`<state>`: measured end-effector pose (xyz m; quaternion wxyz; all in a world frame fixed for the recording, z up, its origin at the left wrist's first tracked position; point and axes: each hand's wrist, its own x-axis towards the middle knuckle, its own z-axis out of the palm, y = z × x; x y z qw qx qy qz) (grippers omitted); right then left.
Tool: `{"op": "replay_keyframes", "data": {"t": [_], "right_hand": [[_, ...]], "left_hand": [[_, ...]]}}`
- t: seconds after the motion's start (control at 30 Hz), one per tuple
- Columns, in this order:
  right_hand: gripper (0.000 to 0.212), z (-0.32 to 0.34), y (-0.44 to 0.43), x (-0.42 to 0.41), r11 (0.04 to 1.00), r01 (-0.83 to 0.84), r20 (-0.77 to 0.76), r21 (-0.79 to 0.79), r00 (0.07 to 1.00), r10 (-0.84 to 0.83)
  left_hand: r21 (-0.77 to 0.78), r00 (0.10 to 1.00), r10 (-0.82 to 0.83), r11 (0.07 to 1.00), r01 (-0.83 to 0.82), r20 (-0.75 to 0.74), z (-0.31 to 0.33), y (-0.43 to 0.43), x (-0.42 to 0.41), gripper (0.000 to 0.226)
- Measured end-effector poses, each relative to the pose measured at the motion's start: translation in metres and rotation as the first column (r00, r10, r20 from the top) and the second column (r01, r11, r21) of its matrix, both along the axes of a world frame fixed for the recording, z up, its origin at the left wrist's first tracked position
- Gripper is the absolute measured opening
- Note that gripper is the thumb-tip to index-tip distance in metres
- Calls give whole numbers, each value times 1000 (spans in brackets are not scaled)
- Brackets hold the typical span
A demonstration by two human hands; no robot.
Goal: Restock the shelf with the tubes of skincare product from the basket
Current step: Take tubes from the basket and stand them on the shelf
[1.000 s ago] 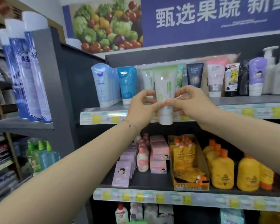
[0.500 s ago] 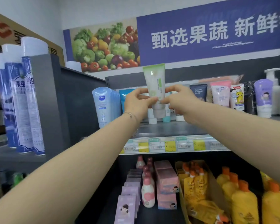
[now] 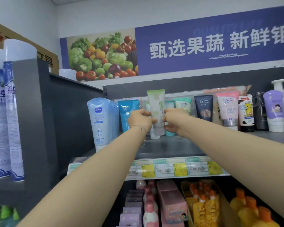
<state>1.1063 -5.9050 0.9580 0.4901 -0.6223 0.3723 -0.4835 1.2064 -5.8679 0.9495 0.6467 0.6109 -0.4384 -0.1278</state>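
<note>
- While both arms reach up, left hand and right hand pinch the white plastic tube with green top, upright, cap down
- it's over the dark metal shelf, between a teal tube and mint tube

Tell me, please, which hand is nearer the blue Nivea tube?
Left. The left hand sits right of the Nivea tube; the right hand is farther right, beyond the green-and-white tube.
</note>
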Motion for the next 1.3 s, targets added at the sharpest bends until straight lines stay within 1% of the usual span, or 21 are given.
{"op": "replay_keyframes", "data": {"t": [0.03,0.1,0.13,0.2,0.3,0.4,0.53,0.6,0.73,0.87,0.93,0.97,1.0,1.03,1.1,1.13,1.2,1.23,1.27,1.3], "right_hand": [[38,-1,-4,0,1000,-4,-30,13,1000,5],[38,-4,-9,0,1000,-17,-87,12,996,18],[39,-6,-12,0,1000,-26,-105,16,994,28],[37,-9,-16,1,998,-44,-146,41,988,49],[32,-14,-23,7,995,-52,-232,80,970,69],[32,-15,-30,13,994,-57,-268,96,960,81],[22,-13,-33,16,995,-57,-282,81,956,78],[20,-13,-35,18,996,-55,-291,75,954,75],[18,-13,-33,19,992,-104,-319,73,940,122],[18,-14,-32,17,990,-132,-360,50,922,141],[22,-14,-31,14,996,-93,-422,-7,903,82],[21,-14,-29,11,996,-62,-464,-57,885,28],[18,-13,-25,7,990,-32,-510,-137,859,-43],[17,-12,-21,3,968,-14,-562,-251,816,-134],[23,-11,-12,-7,880,-30,-626,-474,714,-313],[25,-10,-5,-12,836,-57,-638,-546,674,-371],[24,-9,8,-25,768,-117,-652,-630,617,-441],[22,-9,15,-31,734,-138,-650,-665,591,-478],[20,-8,21,-37,694,-156,-639,-703,567,-519],[20,-8,27,-42,645,-179,-622,-743,542,-565]], "left_hand": [[39,1000,-11,999,11,4,-1,-2,1,26],[113,999,-38,993,37,4,-3,-6,4,37],[141,999,-51,989,51,-1,-4,-8,6,39],[185,997,-72,980,73,-10,-7,-11,7,32],[248,996,-81,966,72,26,-9,-15,7,33],[285,989,-85,957,48,119,-8,-19,7,29],[334,978,-102,942,37,182,-8,-25,7,33],[346,980,-94,938,29,173,-9,-27,9,33],[344,986,-104,938,52,133,-9,-27,11,37],[344,980,-112,937,50,162,-10,-26,9,39],[366,971,-104,931,17,217,-10,-24,8,39],[372,963,-94,928,-7,253,-9,-22,7,39],[373,954,-86,927,-29,288,-9,-20,6,37],[363,942,-75,930,-52,327,-9,-17,6,34],[323,897,-55,941,-101,440,-9,-11,4,15],[294,867,-33,947,-133,498,-9,-7,2,11],[223,799,10,958,-181,601,-9,4,-2,14],[189,765,33,961,-200,643,-8,10,-4,22],[155,726,54,963,-218,686,-7,18,-7,25],[117,676,79,964,-239,733,-7,27,-11,23]]}}
